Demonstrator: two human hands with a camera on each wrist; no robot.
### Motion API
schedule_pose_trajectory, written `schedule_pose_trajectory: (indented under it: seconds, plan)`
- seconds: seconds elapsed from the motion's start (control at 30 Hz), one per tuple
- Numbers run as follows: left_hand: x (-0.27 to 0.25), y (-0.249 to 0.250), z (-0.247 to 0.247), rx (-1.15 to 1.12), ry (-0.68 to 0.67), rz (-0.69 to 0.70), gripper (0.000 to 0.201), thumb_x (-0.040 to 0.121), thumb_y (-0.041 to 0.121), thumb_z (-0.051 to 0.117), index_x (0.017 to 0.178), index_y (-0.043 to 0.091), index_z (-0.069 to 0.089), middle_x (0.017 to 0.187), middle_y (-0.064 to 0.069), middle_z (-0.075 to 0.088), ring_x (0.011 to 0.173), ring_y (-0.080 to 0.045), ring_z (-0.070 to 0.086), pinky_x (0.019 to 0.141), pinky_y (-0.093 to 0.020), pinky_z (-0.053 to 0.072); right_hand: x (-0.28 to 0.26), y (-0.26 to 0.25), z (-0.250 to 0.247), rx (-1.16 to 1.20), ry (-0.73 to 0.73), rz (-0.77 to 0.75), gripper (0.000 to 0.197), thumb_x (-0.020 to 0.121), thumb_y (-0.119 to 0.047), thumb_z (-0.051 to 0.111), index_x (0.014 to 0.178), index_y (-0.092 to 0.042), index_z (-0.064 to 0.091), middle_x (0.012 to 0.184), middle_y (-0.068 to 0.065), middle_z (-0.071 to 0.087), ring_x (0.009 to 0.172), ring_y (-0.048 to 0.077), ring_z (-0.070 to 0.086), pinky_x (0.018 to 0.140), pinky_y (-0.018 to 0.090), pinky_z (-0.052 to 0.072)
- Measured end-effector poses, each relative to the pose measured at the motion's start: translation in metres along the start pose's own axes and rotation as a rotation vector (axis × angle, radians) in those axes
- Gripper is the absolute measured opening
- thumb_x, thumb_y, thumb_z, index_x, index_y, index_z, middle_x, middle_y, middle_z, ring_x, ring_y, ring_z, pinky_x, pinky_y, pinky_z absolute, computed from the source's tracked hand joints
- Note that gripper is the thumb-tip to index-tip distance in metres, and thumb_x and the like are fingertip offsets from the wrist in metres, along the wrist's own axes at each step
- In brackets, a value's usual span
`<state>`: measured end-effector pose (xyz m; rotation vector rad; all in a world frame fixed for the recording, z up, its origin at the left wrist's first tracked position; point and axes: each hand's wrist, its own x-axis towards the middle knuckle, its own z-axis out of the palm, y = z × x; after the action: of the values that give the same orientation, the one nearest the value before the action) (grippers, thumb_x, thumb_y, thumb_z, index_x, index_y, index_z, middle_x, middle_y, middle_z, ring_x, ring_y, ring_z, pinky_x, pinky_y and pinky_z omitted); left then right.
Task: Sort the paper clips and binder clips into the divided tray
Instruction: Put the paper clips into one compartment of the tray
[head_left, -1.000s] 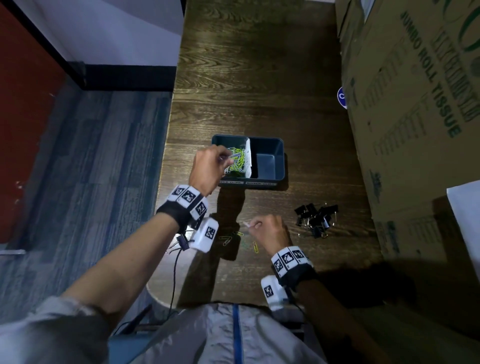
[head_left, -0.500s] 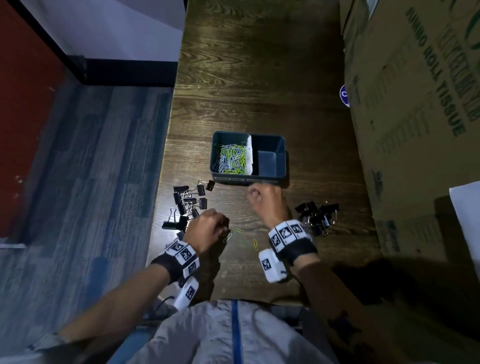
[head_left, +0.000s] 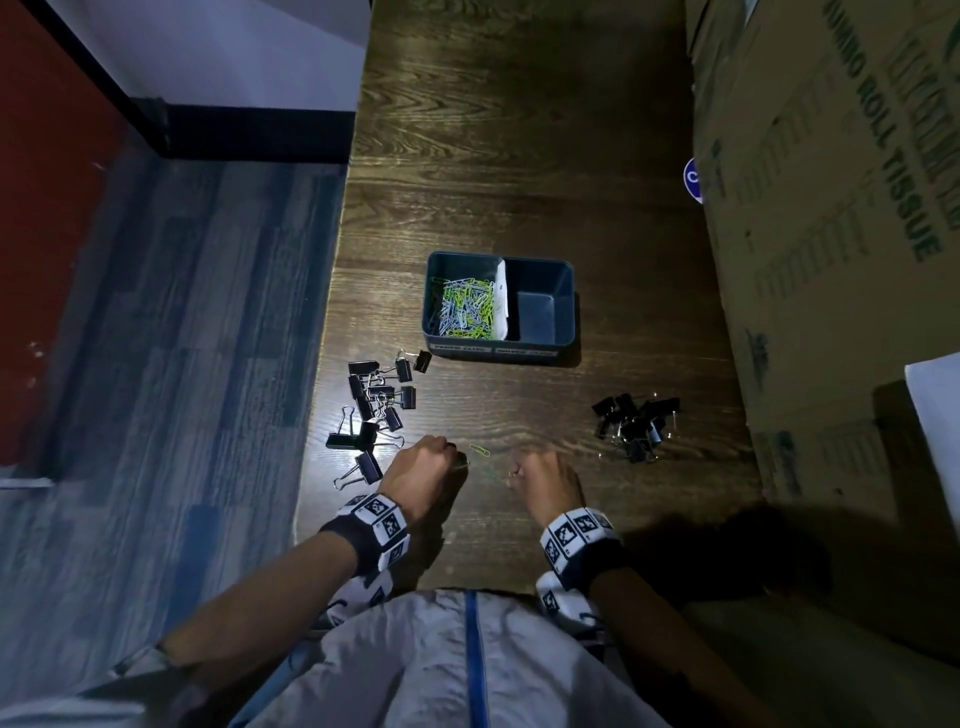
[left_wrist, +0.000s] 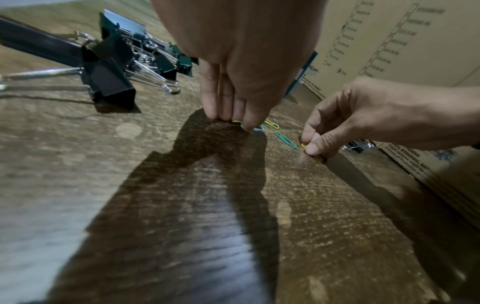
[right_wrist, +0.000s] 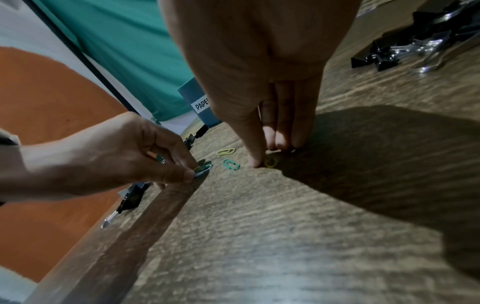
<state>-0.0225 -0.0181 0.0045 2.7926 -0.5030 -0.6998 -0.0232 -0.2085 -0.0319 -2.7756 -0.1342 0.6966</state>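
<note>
Filling the view, a dark wood-grain bench (head_left: 519, 130) meets cardboard boxes (head_left: 831, 208) at 3 o'clock. Left hand (head_left: 421, 470) pinches paper clips (right_wrist: 203, 167); right hand (head_left: 545, 480) (fingers curled) pinches a yellow clip (right_wrist: 270, 162).

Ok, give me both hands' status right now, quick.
Left hand: fingers and thumb pinch a small bunch of paper clips at the table.
Right hand: fingertips pinch a yellow paper clip lying on the table.

Storeroom: stacked tissue cartons (head_left: 831, 208)

Dark blue tray (head_left: 565, 306) holds lime and silver paper clips (head_left: 465, 307) (binder clips (head_left: 378, 402) black).
</note>
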Motion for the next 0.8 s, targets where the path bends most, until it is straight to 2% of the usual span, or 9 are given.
schedule_pose_trajectory:
  seconds: [0.03,0.13,0.23,0.3,0.37,0.47,0.5,0.63,0.8]
  plan:
    - [-0.001,-0.001,0.002,-0.008,0.009,-0.003,0.016,0.07,0.002,0.074,0.085,0.001,0.069,0.081,-0.014,0.062,0.066,-0.03,0.062,0.053,-0.032,0.054,-0.002,0.001,0.003,0.0,0.011,0.004,0.012,0.093,-0.012,0.061,0.099,-0.017,0.07,0.1,0.006,0.07,0.092,0.029,0.068,0.07,0.031,0.048]
    - [-0.006,-0.003,0.009,0.0,-0.019,0.006,0.015,0.066,0.008,0.08,0.075,0.008,0.068,0.072,-0.008,0.062,0.058,-0.024,0.059,0.045,-0.032,0.053,-0.009,0.003,0.01,0.036,-0.006,-0.012,0.021,0.089,-0.008,0.06,0.091,-0.025,0.071,0.092,-0.001,0.072,0.084,0.024,0.069,0.067,0.028,0.049]
    - [0.001,-0.007,0.017,-0.055,0.031,0.068,0.011,0.081,0.012,0.069,0.092,0.008,0.069,0.089,-0.01,0.065,0.075,-0.026,0.063,0.059,-0.036,0.056,-0.014,0.006,0.017,0.027,-0.057,-0.154,0.02,0.084,-0.005,0.062,0.086,-0.024,0.069,0.093,-0.003,0.07,0.087,0.023,0.066,0.068,0.028,0.046]
    - [0.008,-0.01,0.021,-0.055,0.034,0.112,0.014,0.086,0.021,0.065,0.099,0.017,0.067,0.096,-0.004,0.063,0.084,-0.023,0.062,0.063,-0.035,0.055,-0.016,0.006,0.019,0.027,-0.085,-0.249,0.019,0.083,-0.003,0.063,0.085,-0.021,0.068,0.095,-0.002,0.066,0.094,0.023,0.063,0.071,0.03,0.046]
    - [0.015,-0.01,0.025,-0.048,0.022,0.123,0.023,0.084,0.026,0.067,0.106,0.021,0.061,0.097,-0.001,0.062,0.083,-0.019,0.061,0.062,-0.031,0.053,-0.015,0.005,0.02,0.038,-0.064,-0.29,0.017,0.083,-0.007,0.067,0.093,-0.02,0.065,0.101,-0.002,0.063,0.101,0.022,0.06,0.074,0.032,0.047]
    - [0.024,-0.009,0.027,-0.055,0.037,0.077,0.055,0.076,0.026,0.077,0.124,0.018,0.05,0.103,-0.003,0.059,0.078,-0.018,0.06,0.059,-0.027,0.051,-0.01,0.002,0.02,0.116,-0.019,-0.224,0.039,0.083,-0.016,0.074,0.118,-0.023,0.061,0.118,-0.003,0.061,0.109,0.019,0.058,0.082,0.035,0.052]
    - [0.026,-0.009,0.026,-0.054,0.054,0.073,0.058,0.077,0.027,0.076,0.127,0.018,0.049,0.106,-0.003,0.056,0.079,-0.018,0.059,0.059,-0.029,0.052,-0.007,0.0,0.02,0.138,-0.006,-0.195,0.044,0.083,-0.017,0.074,0.124,-0.024,0.06,0.121,-0.003,0.061,0.11,0.019,0.059,0.085,0.036,0.053]
    - [0.027,-0.002,0.016,-0.034,0.093,0.153,0.021,0.088,0.026,0.063,0.105,0.016,0.066,0.099,-0.004,0.057,0.084,-0.022,0.059,0.061,-0.036,0.053,0.0,-0.011,0.02,0.112,0.02,-0.118,0.039,0.087,-0.022,0.071,0.125,-0.022,0.064,0.129,-0.002,0.062,0.116,0.02,0.06,0.089,0.036,0.053]
    - [0.025,0.006,0.01,0.002,0.09,0.126,0.01,0.082,0.021,0.071,0.086,0.012,0.069,0.081,-0.007,0.062,0.072,-0.026,0.063,0.054,-0.032,0.049,0.006,-0.018,0.013,0.069,0.007,-0.098,0.031,0.084,-0.019,0.071,0.114,-0.02,0.065,0.121,0.0,0.064,0.107,0.024,0.064,0.082,0.039,0.055]
